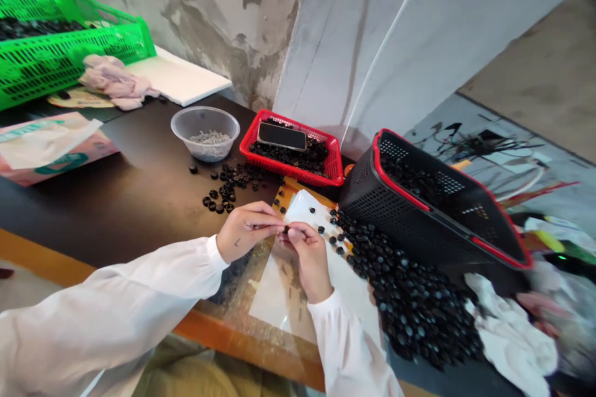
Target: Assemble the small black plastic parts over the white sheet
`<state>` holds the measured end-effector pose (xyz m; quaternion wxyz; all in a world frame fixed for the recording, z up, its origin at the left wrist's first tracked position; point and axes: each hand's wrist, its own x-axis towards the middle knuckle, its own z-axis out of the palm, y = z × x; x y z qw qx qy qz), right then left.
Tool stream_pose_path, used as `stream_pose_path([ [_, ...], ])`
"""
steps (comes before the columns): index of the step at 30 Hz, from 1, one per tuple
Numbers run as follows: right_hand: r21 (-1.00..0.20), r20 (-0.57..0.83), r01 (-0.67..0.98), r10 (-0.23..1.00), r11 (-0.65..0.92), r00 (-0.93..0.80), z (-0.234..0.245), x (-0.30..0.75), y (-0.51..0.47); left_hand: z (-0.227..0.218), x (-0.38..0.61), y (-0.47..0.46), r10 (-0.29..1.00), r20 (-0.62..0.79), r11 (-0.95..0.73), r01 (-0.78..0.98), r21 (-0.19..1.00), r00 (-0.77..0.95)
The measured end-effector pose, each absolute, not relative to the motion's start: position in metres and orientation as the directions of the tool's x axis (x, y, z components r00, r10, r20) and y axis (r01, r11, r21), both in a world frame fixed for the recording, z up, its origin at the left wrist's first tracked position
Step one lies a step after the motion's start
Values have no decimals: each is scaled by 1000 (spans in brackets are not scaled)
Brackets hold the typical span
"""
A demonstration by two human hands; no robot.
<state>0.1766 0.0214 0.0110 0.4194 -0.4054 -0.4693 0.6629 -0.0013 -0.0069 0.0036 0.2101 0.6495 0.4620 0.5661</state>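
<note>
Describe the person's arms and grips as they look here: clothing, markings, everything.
The left sleeve and right sleeve are loose, long and white, gathered into a narrow cuff at each wrist. The left grip and right grip are bare, with no gloves. The left grip has a small dark mark on its back, near the wrist.

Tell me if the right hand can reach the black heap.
Probably yes: the right hand sits beside the heap, with only a white sheet and a few loose discs between.
</note>
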Motion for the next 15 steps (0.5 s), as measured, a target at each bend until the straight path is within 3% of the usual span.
stream_pose_path([
  [4,-956,-150,-191,929,-224,-340,13,176,23,5,-5,-6,763,646,-542,514,665,-32],
  [8,-946,-160,-213,925,-243,-346,12,177,25,7,-16,-1,759,647,-516,678,524,78],
  [12,-935,-153,-255,929,-247,-338,9,180,28,11,-51,8,771,637,-244,920,307,-8],
  [15,-921,-147,-295,927,-255,-344,7,182,31,8,-81,17,787,604,-30,970,243,-127],
])
